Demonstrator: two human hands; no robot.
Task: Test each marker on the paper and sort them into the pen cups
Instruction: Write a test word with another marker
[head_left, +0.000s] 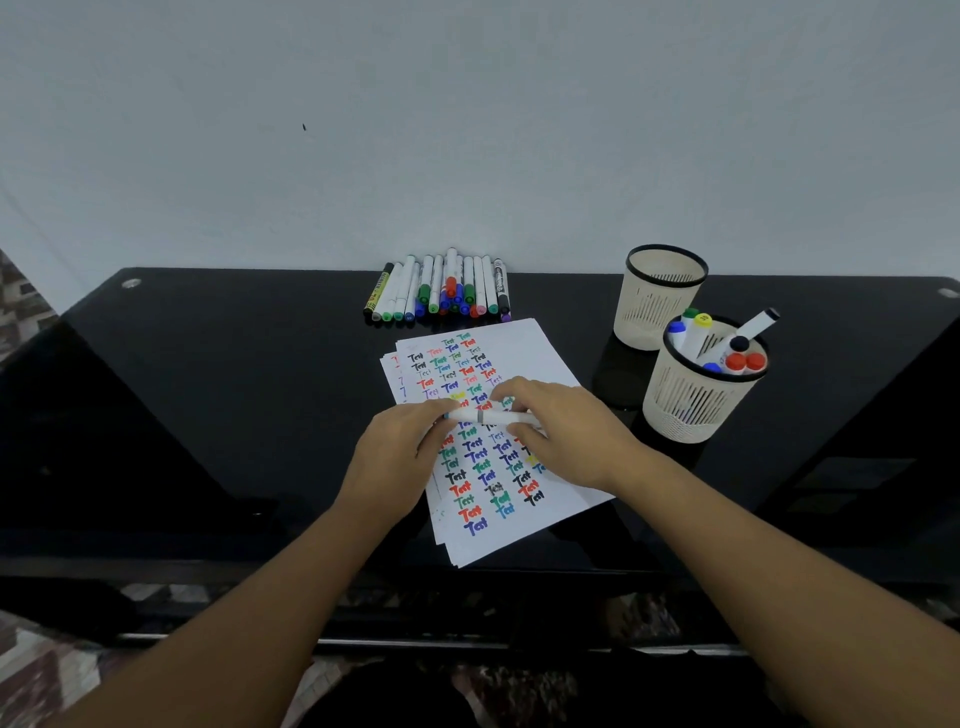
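Note:
A white marker (488, 417) lies level just above the paper (519, 353), gripped at both ends. My left hand (400, 452) pinches its left end, where a bit of blue shows. My right hand (563, 431) holds its right end. The paper is a small stack of white sheets covered with the word "Test" in many colours. A row of several markers (441, 288) lies at the table's far edge by the wall. The near pen cup (696, 400) holds several markers. The far pen cup (657, 301) looks empty.
The black glossy table (208, 389) meets a pale wall at the back. Both pen cups stand to the right of the paper. A patterned floor shows below the table's front edge.

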